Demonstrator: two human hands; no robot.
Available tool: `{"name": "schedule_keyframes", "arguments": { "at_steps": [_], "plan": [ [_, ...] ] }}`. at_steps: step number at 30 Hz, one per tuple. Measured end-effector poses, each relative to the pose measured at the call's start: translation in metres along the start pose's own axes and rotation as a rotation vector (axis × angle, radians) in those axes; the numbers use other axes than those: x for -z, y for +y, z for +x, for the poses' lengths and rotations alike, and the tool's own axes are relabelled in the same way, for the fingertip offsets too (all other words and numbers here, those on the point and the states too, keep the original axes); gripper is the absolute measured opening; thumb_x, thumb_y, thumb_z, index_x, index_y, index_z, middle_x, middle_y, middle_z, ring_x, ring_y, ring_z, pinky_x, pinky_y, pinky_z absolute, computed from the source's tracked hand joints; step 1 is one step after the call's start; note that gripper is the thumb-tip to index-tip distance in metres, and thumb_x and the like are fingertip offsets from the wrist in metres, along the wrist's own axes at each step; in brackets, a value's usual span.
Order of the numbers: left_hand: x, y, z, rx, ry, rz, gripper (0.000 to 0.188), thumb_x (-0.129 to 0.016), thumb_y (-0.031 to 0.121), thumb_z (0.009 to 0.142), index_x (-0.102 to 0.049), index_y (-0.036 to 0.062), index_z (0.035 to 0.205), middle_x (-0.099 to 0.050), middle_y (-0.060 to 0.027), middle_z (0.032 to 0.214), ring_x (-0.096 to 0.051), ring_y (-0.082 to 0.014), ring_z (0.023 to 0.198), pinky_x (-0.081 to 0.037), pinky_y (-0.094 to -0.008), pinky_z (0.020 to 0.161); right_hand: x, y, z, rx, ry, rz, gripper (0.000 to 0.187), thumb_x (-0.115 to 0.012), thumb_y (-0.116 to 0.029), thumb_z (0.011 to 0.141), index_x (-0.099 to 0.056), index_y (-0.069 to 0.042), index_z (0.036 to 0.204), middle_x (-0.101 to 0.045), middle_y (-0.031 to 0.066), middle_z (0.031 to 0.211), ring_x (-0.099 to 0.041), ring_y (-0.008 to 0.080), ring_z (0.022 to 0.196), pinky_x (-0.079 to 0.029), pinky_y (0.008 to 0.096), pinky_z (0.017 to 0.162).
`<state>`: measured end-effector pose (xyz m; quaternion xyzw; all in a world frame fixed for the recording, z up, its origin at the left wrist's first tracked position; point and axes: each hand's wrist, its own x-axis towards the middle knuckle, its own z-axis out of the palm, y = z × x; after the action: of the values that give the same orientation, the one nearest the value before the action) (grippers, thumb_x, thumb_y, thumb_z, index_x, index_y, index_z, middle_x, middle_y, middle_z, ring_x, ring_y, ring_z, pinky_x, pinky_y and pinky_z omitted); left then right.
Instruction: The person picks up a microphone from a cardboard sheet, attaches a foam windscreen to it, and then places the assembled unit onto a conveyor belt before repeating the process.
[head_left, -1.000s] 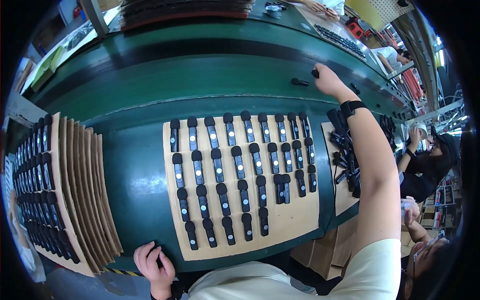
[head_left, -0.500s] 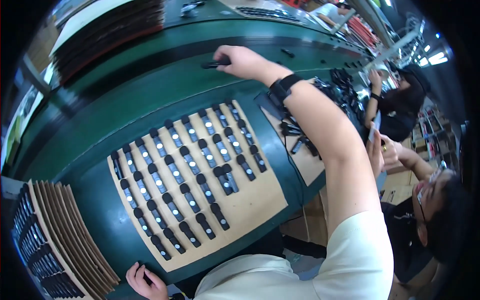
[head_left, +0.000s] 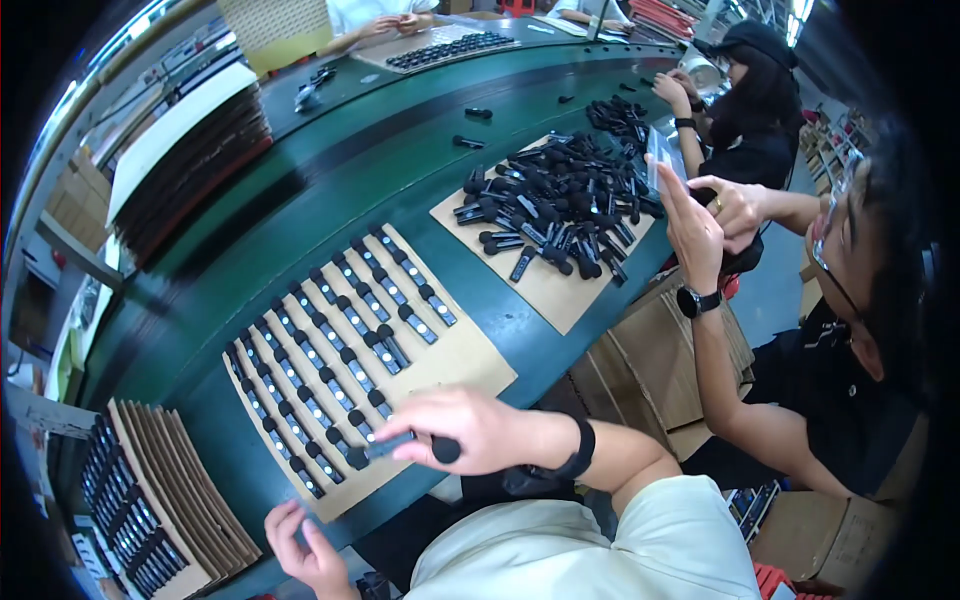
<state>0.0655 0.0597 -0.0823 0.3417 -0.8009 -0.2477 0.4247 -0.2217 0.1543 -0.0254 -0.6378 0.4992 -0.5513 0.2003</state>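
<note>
My right hand point(head_left: 455, 430) is over the near right part of a tan cardboard sheet point(head_left: 465, 375), its fingers closed on a small black microphone point(head_left: 446, 449) with a round foam head. Much of that microphone's body is hidden by the fingers. On the sheet lie rows of similar small microphones point(head_left: 328, 332), grey-black with pale round dots. Two of them lie tight side by side near the middle right. My left hand point(head_left: 305, 550) is off the sheet's near left corner, fingers loosely bent and thumb apart, holding nothing.
Loose black microphones point(head_left: 560, 200) heap on another cardboard sheet to the right. A few lie on the green belt point(head_left: 400, 150). Cardboard layers with microphones point(head_left: 170, 500) stand at the near left; a board stack point(head_left: 190, 150) stands far left. A co-worker's hands point(head_left: 705, 220) are close on the right.
My right hand has come back from the far belt to the near side of the sheet with the microphone. The view has shifted, uncovering the heap. My left hand has stayed near the corner.
</note>
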Motion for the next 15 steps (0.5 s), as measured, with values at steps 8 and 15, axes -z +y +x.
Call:
{"name": "schedule_keyframes", "arguments": {
  "at_steps": [8, 15],
  "plan": [
    [-0.046, 0.073, 0.015, 0.029, -0.424, -0.351, 0.027, -0.073, 0.01, 0.079, -0.064, -0.0002, 0.102, -0.067, -0.0155, 0.094, -0.064, -0.0309, 0.092, -0.047, -0.044, 0.096, -0.012, -0.013, -0.059, 0.03, -0.023, 0.012, 0.024, -0.072, -0.013, 0.087, -0.066, -0.003, 0.109, -0.065, 0.0094, 0.085, -0.061, 0.0224, 0.071, -0.05, 0.0332, 0.066],
    [-0.048, 0.078, 0.005, -0.113, -0.278, -0.326, 0.026, -0.078, 0.007, 0.076, -0.066, 0.0006, 0.099, -0.068, -0.0138, 0.091, -0.066, -0.0285, 0.086, -0.049, -0.0463, 0.092, -0.007, -0.012, -0.073, -0.312, -0.088, 0.29, 0.022, -0.072, -0.013, 0.088, -0.066, -0.001, 0.105, -0.064, 0.0066, 0.084, -0.06, 0.0164, 0.071, -0.049, 0.0299, 0.067]
  ]
}}
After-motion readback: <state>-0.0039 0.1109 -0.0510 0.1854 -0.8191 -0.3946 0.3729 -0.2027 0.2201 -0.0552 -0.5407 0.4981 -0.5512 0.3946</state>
